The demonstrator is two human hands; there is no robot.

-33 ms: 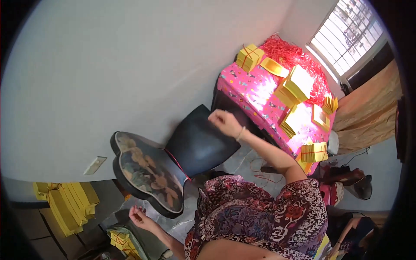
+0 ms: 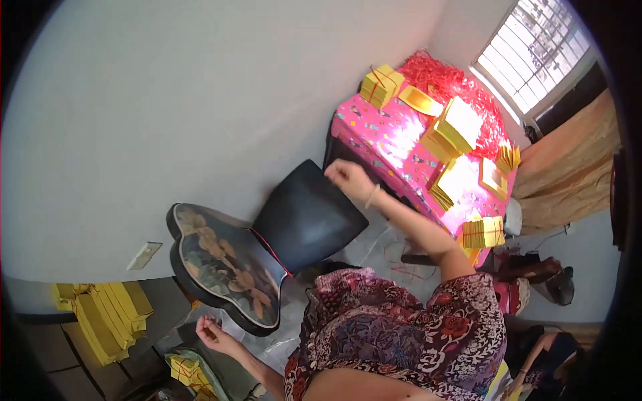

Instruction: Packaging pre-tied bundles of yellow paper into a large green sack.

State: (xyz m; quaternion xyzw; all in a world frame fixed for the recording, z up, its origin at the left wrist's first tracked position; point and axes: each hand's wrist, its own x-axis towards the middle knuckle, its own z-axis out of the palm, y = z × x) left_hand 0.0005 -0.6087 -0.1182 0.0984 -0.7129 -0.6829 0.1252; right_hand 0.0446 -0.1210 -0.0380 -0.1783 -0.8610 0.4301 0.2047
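Note:
My right hand [image 2: 351,180] is raised beside the black seat [image 2: 311,217] of a chair, its fingers curled together. My left hand [image 2: 214,333] is lower left, near the rim of the flower-patterned chair back [image 2: 224,267], fingers also drawn in. What either hand holds, if anything, is too small to make out. A thin red strand [image 2: 271,250] runs along the line where seat and back meet. I cannot tell whether it touches either hand.
A pink patterned table [image 2: 361,127] bears yellow paper stacks [image 2: 381,87] tied with red and a heap of red strands [image 2: 435,70]. More yellow bundles [image 2: 107,317] lie lower left, some in a bag [image 2: 190,371]. Another person [image 2: 545,357] is lower right, near dark shoes [image 2: 558,287].
My right hand has shifted slightly up and to the right, its fingers still curled. The left hand looks almost unchanged. The whole view has tilted a little.

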